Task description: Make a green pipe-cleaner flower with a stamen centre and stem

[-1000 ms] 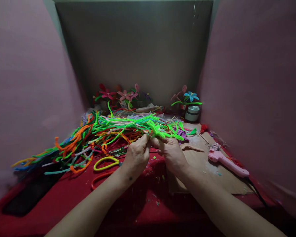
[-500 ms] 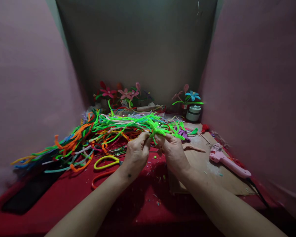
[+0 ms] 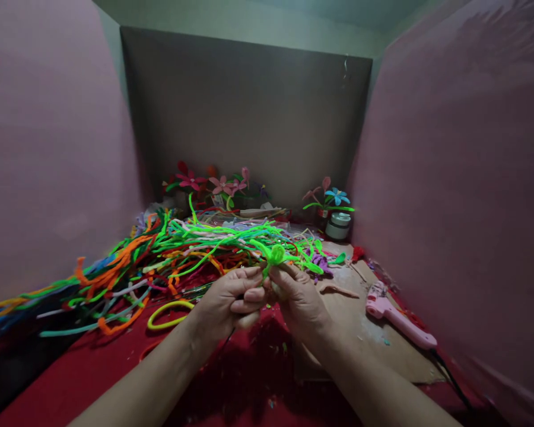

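My left hand and my right hand meet at the middle of the view, both with fingers pinched on a small neon green pipe-cleaner piece curled into a loop at its top. The piece stands just above my fingertips. Behind it spreads a big loose heap of coloured pipe cleaners in green, orange, yellow and pink on the red cloth.
A pink glue gun lies on a brown cardboard sheet at right, its cord running off toward me. Yellow-handled scissors lie left of my hands. Finished pipe-cleaner flowers and a small jar stand at the back. Pink walls close both sides.
The view tilted up, so everything sits lower in the picture. My hands drew nearer to me and the green piece now shows a curled loop on top.
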The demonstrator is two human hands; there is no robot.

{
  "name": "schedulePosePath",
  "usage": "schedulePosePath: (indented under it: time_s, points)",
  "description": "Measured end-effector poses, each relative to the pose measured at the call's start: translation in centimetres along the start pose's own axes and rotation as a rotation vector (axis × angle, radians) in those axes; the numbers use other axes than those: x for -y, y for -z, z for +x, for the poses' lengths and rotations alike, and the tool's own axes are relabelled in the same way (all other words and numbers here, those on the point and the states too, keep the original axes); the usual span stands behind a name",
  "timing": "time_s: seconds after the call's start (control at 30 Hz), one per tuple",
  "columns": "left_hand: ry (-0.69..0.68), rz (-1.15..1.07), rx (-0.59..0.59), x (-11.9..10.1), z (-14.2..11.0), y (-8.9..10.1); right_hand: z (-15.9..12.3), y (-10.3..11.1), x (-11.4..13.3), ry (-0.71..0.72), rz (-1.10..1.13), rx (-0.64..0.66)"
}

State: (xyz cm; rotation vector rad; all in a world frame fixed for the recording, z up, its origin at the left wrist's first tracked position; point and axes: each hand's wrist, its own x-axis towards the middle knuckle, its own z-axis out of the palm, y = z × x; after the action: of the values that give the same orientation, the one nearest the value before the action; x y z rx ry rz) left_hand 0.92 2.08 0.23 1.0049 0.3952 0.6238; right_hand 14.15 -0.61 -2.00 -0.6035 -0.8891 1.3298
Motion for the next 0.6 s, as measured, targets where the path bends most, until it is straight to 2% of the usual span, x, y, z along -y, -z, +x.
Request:
schedulePosePath:
  time_s: [0.07,0.1,0.23,0.3,0.33,0.47,0.6]
  points:
    - [-0.040,0.139,-0.042,0.1,0.0,-0.2,0.1,0.0,-0.2,0.023,0.006,-0.048]
    - [-0.090,0.260,-0.099,0.2,0.0,-0.3,0.2,0.1,-0.3,0.030,-0.003,-0.079]
    - [-0.474,0.981,-0.427,1.4,0.1,-0.3,0.3,0.3,-0.5,0.077,-0.110,-0.181]
    - [-0.652,1.278,-0.503,2.0,0.2,0.1,0.2,0.2,-0.6,0.083,-0.165,-0.185]
    - [-0.690,1.358,-0.519,2.2,0.2,0.2,0.2,0.1,-0.5,0.080,-0.187,-0.172]
    - [-0.700,1.377,-0.572,2.2,0.2,0.4,0.1,-0.4,0.0,0.080,-0.257,-0.095]
    - [-0.720,1.361,-0.615,1.5,0.1,0.1,0.2,-0.4,0.2,0.060,-0.328,-0.081]
